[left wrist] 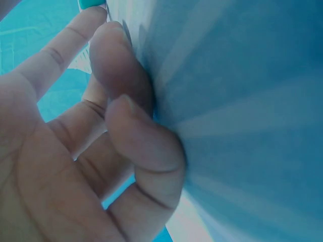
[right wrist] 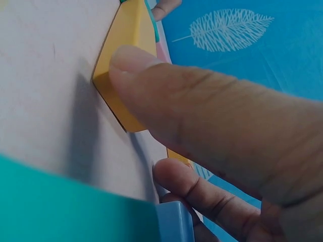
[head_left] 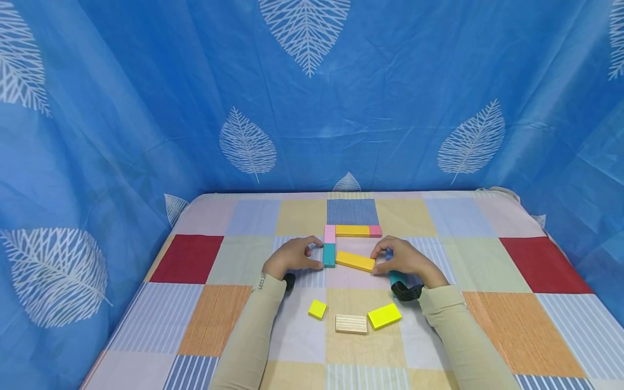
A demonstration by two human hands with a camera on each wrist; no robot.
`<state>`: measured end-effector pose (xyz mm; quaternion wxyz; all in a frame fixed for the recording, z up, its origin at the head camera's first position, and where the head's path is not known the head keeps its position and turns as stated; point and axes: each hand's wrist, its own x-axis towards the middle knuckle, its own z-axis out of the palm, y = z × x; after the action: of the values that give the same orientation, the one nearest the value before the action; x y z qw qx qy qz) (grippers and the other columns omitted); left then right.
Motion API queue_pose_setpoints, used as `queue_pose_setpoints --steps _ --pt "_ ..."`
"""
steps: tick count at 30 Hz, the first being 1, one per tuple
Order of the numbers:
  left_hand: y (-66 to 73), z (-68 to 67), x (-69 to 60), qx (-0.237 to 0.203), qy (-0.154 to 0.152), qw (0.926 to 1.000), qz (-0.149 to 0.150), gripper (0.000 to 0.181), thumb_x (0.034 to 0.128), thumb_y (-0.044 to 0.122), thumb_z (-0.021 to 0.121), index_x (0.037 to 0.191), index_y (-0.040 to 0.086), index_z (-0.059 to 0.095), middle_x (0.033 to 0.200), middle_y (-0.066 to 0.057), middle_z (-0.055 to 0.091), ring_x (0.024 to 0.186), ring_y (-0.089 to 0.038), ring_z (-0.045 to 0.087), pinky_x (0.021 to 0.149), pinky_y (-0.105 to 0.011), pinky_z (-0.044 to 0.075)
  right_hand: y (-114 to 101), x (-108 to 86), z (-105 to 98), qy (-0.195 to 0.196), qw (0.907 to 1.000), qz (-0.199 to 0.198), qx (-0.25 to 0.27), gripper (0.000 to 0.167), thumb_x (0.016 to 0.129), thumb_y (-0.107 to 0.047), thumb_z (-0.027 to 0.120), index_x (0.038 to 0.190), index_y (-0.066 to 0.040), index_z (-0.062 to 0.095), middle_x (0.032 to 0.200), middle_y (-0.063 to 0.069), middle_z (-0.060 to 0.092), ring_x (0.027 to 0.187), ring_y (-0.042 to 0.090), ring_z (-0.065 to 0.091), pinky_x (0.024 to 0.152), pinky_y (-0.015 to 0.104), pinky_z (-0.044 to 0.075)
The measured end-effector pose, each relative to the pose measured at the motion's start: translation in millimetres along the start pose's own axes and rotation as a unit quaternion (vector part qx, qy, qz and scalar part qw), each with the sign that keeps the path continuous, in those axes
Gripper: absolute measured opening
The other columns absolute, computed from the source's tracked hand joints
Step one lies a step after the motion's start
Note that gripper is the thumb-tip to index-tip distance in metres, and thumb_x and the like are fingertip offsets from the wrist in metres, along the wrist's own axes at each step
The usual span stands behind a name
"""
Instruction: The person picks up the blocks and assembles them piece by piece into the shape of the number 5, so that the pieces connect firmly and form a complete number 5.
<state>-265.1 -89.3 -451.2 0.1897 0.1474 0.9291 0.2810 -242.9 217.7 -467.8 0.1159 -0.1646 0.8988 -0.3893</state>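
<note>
1. Head view: your right hand [head_left: 403,257] pinches one of two long orange blocks [head_left: 355,261] by its right end; two yellow blocks [head_left: 384,316] and one ribbed block [head_left: 351,323] lie nearer you.
2. Left wrist: your left hand [left wrist: 60,136], loosely spread, touches a teal block [left wrist: 91,2].
3. Right wrist: your thumb [right wrist: 186,106] presses smooth orange.

Backdrop [head_left: 390,81] is blue w/ white leaf prints, tablecloth [head_left: 521,325] multicolor patchwork w/ some stripes. Held block [head_left: 355,261] is yellow-orange, sleeves [head_left: 244,338] r beige.
</note>
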Motion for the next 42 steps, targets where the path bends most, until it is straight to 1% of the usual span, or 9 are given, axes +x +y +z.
queue_pose_setpoints --steps 11,17,20,24,26,28,32,39,42 --pt "-3.5 0.8 2.6 -0.002 -0.001 1.0000 0.003 0.056 0.0916 0.022 0.090 0.142 0.015 0.068 0.087 -0.002 0.050 0.076 -0.017 0.044 0.069 -0.031 0.037 0.0 -1.7 0.1 -0.005 1.0000 0.000 0.005 0.023 0.084 -0.013 0.094 0.097 -0.006 0.077 0.111 0.010 0.068 0.109 0.034 0.058 0.108 0.065 0.044" --pt "-4.1 0.9 2.3 -0.010 -0.002 0.9999 0.001 0.055 0.0913 0.022 0.090 0.141 0.016 0.069 0.088 -0.003 0.050 0.078 -0.018 0.044 0.071 -0.032 0.037 5.6 -4.2 -5.8 -0.012 0.9990 -0.025 0.034 0.026 0.089 -0.012 0.090 0.110 0.000 0.077 0.113 0.013 0.073 0.113 0.036 0.061 0.109 0.064 0.046" --pt "-4.2 0.8 2.2 -0.014 -0.001 0.9999 -0.001 0.055 0.0912 0.022 0.090 0.141 0.016 0.069 0.089 -0.003 0.050 0.079 -0.018 0.045 0.071 -0.032 0.037 10.0 -5.2 -10.0 -0.004 0.9979 -0.038 0.052 0.027 0.095 -0.009 0.084 0.117 0.004 0.075 0.116 0.016 0.074 0.113 0.036 0.064 0.109 0.061 0.047" --pt "-5.0 0.0 2.2 -0.016 0.000 0.9999 0.002 0.054 0.0914 0.022 0.090 0.141 0.015 0.069 0.090 -0.004 0.050 0.079 -0.019 0.045 0.071 -0.031 0.038 14.0 -7.5 -16.4 0.015 0.9962 -0.037 0.078 0.027 0.100 -0.006 0.077 0.123 0.007 0.072 0.123 0.022 0.073 0.117 0.039 0.066 0.110 0.059 0.049" --pt "-5.2 -0.5 1.8 -0.018 -0.001 0.9998 0.003 0.054 0.0915 0.022 0.090 0.141 0.014 0.069 0.090 -0.004 0.050 0.080 -0.019 0.046 0.072 -0.031 0.038 15.8 -8.8 -19.5 0.022 0.9951 -0.036 0.089 0.027 0.101 -0.005 0.075 0.125 0.009 0.071 0.127 0.025 0.071 0.120 0.042 0.066 0.109 0.056 0.050" --pt "-5.0 -0.9 1.1 -0.019 0.000 0.9998 0.004 0.054 0.0917 0.021 0.090 0.141 0.014 0.069 0.091 -0.004 0.051 0.080 -0.019 0.046 0.072 -0.031 0.038 18.5 -9.9 -22.4 0.027 0.9943 -0.035 0.097 0.029 0.102 -0.005 0.074 0.126 0.009 0.070 0.130 0.026 0.070 0.122 0.044 0.066 0.107 0.049 0.054" --pt "-4.7 -0.7 0.4 -0.021 0.000 0.9998 0.003 0.054 0.0920 0.021 0.090 0.141 0.014 0.069 0.092 -0.004 0.052 0.081 -0.019 0.047 0.072 -0.031 0.039 24.4 -11.2 -26.6 0.037 0.9943 -0.024 0.097 0.030 0.101 -0.005 0.075 0.128 0.009 0.070 0.132 0.027 0.069 0.123 0.043 0.066 0.102 0.039 0.055" --pt "-5.0 -0.7 1.2 -0.021 0.001 0.9998 0.003 0.053 0.0915 0.022 0.090 0.140 0.014 0.070 0.092 -0.004 0.052 0.083 -0.019 0.048 0.072 -0.031 0.039 29.3 -14.6 -32.4 0.047 0.9958 0.001 0.078 0.035 0.101 -0.008 0.076 0.131 0.009 0.070 0.132 0.027 0.070 0.120 0.040 0.067 0.105 0.052 0.053" --pt "-5.3 -0.3 1.6 -0.020 0.001 0.9998 0.001 0.053 0.0914 0.022 0.090 0.140 0.015 0.070 0.092 -0.004 0.052 0.082 -0.020 0.048 0.072 -0.031 0.039 31.3 -17.0 -34.7 0.044 0.9960 0.008 0.077 0.036 0.101 -0.008 0.076 0.132 0.009 0.069 0.134 0.027 0.069 0.121 0.041 0.067 0.106 0.051 0.054"
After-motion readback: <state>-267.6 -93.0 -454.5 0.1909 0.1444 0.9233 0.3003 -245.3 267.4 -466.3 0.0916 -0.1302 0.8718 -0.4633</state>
